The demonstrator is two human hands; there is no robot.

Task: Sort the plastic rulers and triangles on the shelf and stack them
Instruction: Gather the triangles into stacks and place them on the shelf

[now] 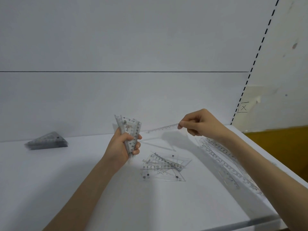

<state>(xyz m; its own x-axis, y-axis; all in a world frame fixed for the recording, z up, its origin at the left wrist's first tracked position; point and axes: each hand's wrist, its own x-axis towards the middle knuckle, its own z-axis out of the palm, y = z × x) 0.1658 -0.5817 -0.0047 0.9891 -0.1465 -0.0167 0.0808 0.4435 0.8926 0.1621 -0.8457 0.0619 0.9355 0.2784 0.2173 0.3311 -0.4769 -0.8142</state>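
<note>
Lying at the far left of the white shelf (80, 189), near the back panel (116, 94), is a neat stack of triangles (47, 141), flat and well apart from everything else; to its right the left hand (124, 146) is raised above the shelf, fingers and thumb curled tight round a bundle of triangles (129, 129) that stands nearly upright and fans out a little at the top, printed numbers running down the edges; right of that hand, lower on the shelf, a loose pile (164, 167) of clear triangles and short rulers lies flat, pieces overlapping at crossed angles; above and behind the pile, a single clear piece (162, 128) with a fine scale along its edge hangs in the air, tilted down to the left, and whether it is a ruler or a triangle cannot be told; the right hand (198, 124) pinches its right end between thumb and forefinger, the other fingers curled in; under the right forearm a row of long rulers (230, 165) lies along the shelf's right side, partly overlapped, some hidden by the arm; a slotted upright (257, 54) rises at the far right, with a boxed X mark (243, 107) on the wall beside it.
</note>
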